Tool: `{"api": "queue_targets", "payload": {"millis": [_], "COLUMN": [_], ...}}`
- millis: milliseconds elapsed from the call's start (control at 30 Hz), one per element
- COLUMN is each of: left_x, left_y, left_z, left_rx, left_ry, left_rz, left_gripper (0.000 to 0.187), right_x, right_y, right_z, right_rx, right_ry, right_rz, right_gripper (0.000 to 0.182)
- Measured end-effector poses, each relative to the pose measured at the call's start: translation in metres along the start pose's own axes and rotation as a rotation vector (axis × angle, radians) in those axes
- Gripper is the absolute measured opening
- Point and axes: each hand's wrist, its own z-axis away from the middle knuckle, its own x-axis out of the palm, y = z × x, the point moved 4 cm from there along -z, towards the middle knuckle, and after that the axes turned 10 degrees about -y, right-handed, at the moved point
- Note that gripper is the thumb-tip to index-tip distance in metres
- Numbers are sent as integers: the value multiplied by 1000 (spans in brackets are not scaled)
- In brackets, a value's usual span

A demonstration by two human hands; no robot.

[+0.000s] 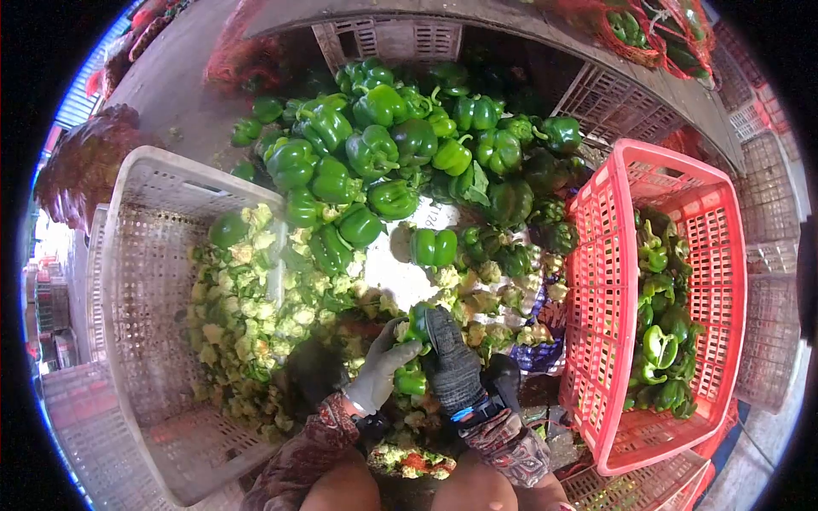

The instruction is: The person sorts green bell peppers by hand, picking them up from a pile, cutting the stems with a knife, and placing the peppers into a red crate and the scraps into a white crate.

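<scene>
My left hand [381, 368], in a pale grey glove, is closed on a green bell pepper [417, 324] in front of my knees. My right hand [452, 358], in a dark grey knit glove, wraps the same pepper from the other side. Just below the fingers a second green pepper piece [411, 380] shows, partly hidden by the gloves. Beyond my hands, whole green bell peppers [372, 152] lie in a large heap. Another bell pepper [434, 247] sits alone on a white sheet [397, 274]. Pale pepper cores [247, 319] are piled at the left.
A grey plastic crate [153, 183] lies tipped at the left with cores around its opening. At the right stands a red crate [601, 315] with green pepper pieces [669, 349] inside. A long board [511, 34] and red net bags [639, 38] are at the back.
</scene>
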Motion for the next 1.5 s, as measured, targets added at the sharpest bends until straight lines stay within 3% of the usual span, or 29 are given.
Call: {"api": "queue_targets", "payload": {"millis": [67, 167, 233, 367, 467, 500, 533, 600, 633, 700, 767, 800, 867, 933, 1033, 1133, 1200, 1267, 1333, 1433, 1500], "left_x": [-23, -30, -32, -41, -63, -65, -66, -72, -83, -64, -63, -61, -62, -54, -22, -11, 3, -24, -38, -68, -101], "left_y": [-15, -19, -6, 17, 47, 50, 53, 53, 48, 51, 34, 27, 8, 8, 30, 36, 49, 62, 89, 82, 73], "left_z": [-9, -8, -11, -4, 0, 0, 1, -2, -4, 0, 1, 7, -2, -3, -14, -21, -31, -36, -28, -23, -28], "left_rx": [229, 232, 310, 76, 277, 341, 400, 414, 368, 390, 433, 438, 412, 467, 364, 197, 216, 447, 460, 146, 129], "left_ry": [-88, -15, 4, -127, 433, 440, 440, 381, 326, 217, 157, 130, 69, -90, -198, -266, -317, -194, 332, 452, 491], "left_rz": [-287, -482, -927, -1383, -1360, -1082, -803, -622, -723, -1427, -939, -1486, -1038, -1280, -771, -278, 286, -67, -919, -1595, -1901], "left_gripper": [54, 52, 49, 55, 50, 51, 53, 53, 50, 41, 33, 33, 36, 41, 40, 39, 40, 42, 41, 47, 53], "right_x": [6, 3, 6, 9, -24, -27, -22, 0, 14, 33, 49, 55, 67, 47, 31, 4, -23, -68, -136, -248, -301], "right_y": [5, 7, 21, 91, 71, 65, 62, 61, 62, 59, 57, 58, 69, 61, 53, 36, 11, -1, -6, -11, -11], "right_z": [4, 8, 9, 9, 9, 11, 15, 20, 21, 17, 12, 10, 8, 9, 11, 5, -2, 3, 21, 68, 100], "right_rx": [0, -47, 17, 222, 364, 403, 406, 372, 335, 253, 171, 141, 95, 175, 281, 156, 58, 53, 100, 168, 271], "right_ry": [2, -20, -53, 46, 195, 195, 128, -91, -218, -381, -452, -455, -416, -448, -522, -454, -361, -138, 212, 746, 898], "right_rz": [-43, -192, -252, -377, -1022, -1158, -1216, -1263, -1262, -1211, -1157, -1141, -1151, -1215, -1329, -1392, -1381, -1185, -830, -188, 294], "right_gripper": [67, 61, 57, 46, 46, 45, 44, 42, 42, 41, 41, 41, 43, 47, 52, 41, 35, 32, 29, 27, 28]}}
